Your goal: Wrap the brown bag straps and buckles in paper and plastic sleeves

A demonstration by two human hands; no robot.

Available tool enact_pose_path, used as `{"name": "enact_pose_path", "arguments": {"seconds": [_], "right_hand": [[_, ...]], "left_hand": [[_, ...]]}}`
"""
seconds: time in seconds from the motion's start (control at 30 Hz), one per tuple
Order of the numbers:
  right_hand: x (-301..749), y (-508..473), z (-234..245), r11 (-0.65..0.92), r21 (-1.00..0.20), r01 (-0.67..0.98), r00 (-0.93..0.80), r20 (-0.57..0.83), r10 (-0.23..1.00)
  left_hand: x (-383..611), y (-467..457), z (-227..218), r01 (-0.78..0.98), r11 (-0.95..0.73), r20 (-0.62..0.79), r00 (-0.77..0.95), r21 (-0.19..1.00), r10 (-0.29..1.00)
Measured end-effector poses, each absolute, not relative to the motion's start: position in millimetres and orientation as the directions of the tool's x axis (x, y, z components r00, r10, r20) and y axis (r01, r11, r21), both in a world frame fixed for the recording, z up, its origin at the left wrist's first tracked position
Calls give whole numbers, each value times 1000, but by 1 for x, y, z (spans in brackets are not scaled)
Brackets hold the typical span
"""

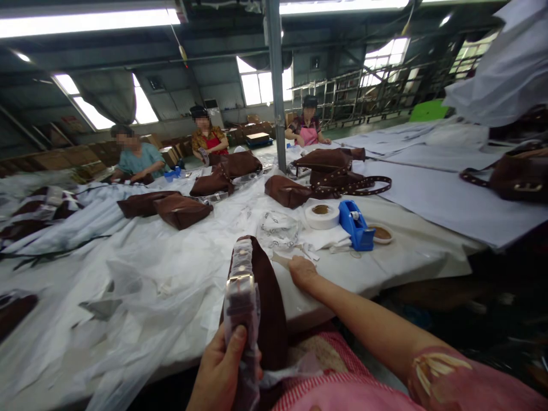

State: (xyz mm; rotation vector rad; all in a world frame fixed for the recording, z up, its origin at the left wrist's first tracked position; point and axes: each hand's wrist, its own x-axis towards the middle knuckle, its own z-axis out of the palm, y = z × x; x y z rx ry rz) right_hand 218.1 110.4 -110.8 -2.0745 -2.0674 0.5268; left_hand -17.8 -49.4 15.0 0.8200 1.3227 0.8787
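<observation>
Wrapped strap point(244, 258) up close, left hand point(225, 362) clasping it | right hand point(303, 274) at tan scrap point(280, 260), grip unclear | gentle, even pressure should spare film point(257, 302) and buckle point(240, 279)

The smooth leather bag point(269, 308) is dark brown, its plastic-wrapped leather strap point(240, 314) brown under a milky film, with a pale-gold rectangular metal buckle point(240, 281). The sheet-covered tabletop point(171, 257) is white. On it, the plastic tape dispenser point(357, 231) is bright blue; the round tape roll point(321, 218) is white — brown at the core. A looped leather strap point(371, 191) is dark brown, dotted with pale studs. The cloth apron point(351, 397) is pink — its edging red-and-white striped.
</observation>
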Motion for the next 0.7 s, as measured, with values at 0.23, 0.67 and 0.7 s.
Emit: {"name": "enact_pose_path", "arguments": {"seconds": [0.23, 0.67, 0.7], "right_hand": [[238, 111, -107, -125, -481, 868, 47, -171, 984], [242, 76, -112, -17, -617, 787, -148, -215, 965], [241, 75, -112, -21, -604, 797, -135, -213, 968]], "left_hand": [[-21, -46, 13, -120, 451, -447, 62, 884, 893], [-21, -48, 8, -187, 418, -417, 45, 889, 908], [-21, -48, 7, -189, 415, -415, 41, 890, 909]]}}
